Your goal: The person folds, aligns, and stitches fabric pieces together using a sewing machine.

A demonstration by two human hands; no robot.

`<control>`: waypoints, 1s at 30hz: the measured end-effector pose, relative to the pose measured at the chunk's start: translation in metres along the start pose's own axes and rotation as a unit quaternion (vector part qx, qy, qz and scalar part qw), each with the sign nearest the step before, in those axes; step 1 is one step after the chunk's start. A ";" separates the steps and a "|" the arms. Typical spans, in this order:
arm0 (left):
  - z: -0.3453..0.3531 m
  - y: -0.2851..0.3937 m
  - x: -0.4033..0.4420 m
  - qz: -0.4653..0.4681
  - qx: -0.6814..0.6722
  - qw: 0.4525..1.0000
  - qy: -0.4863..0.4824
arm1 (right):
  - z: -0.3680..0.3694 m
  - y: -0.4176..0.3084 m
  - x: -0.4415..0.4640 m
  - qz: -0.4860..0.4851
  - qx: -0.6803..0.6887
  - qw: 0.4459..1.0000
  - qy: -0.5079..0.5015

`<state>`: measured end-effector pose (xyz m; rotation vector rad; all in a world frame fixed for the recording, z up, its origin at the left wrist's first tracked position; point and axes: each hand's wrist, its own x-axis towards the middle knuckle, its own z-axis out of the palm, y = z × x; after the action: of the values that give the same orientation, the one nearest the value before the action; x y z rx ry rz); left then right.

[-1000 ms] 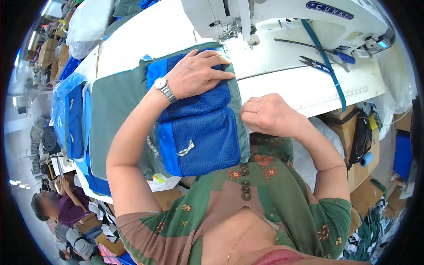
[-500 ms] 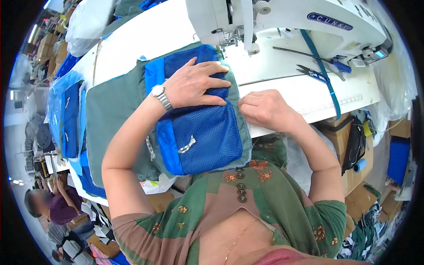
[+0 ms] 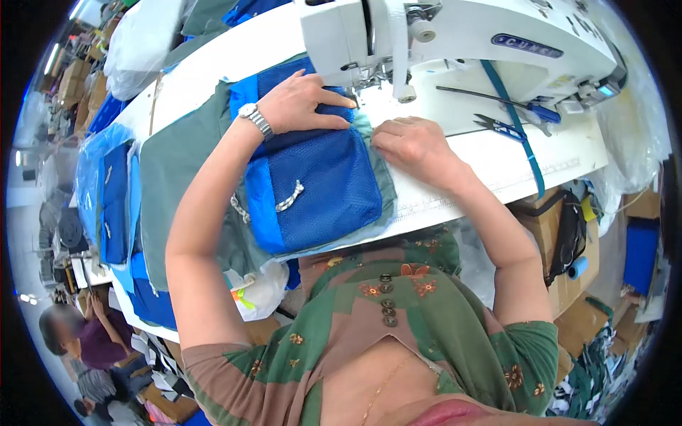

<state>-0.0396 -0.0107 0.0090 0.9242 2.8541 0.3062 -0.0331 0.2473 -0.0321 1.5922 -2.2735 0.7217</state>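
Evidently the left hand (image 3: 302, 103), loosely spread, rests on the blue mesh panel (image 3: 323, 192) near the centre; the right hand (image 3: 412, 142) curls at its three-o'clock edge, whether pinching I can't tell. One sewing machine (image 3: 348, 35) stands at twelve, one pair of snips (image 3: 508, 129) at two. Seven o'clock: one white plastic bag (image 3: 270, 290), contents unclear.

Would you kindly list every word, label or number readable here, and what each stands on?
"CUNKI", slightly blurred, on the oval plate of the sewing machine.
Too small or blurred to read: the ruler scale on the table and the blue display.
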 end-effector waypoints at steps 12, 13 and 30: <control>0.015 -0.041 -0.004 0.121 0.063 0.990 -0.016 | 0.029 -0.074 -0.083 0.101 -0.144 0.963 0.203; 0.017 -0.037 0.000 0.150 0.062 0.987 0.003 | 0.026 -0.076 -0.081 0.098 -0.159 0.955 0.232; 0.041 -0.067 0.015 0.147 0.003 0.982 0.116 | 0.039 -0.062 -0.079 0.083 -0.244 0.937 0.237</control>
<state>-0.0820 -0.0491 -0.0475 1.3999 2.9175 0.4624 0.0556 0.2718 -0.0885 0.8940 -2.0221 0.4575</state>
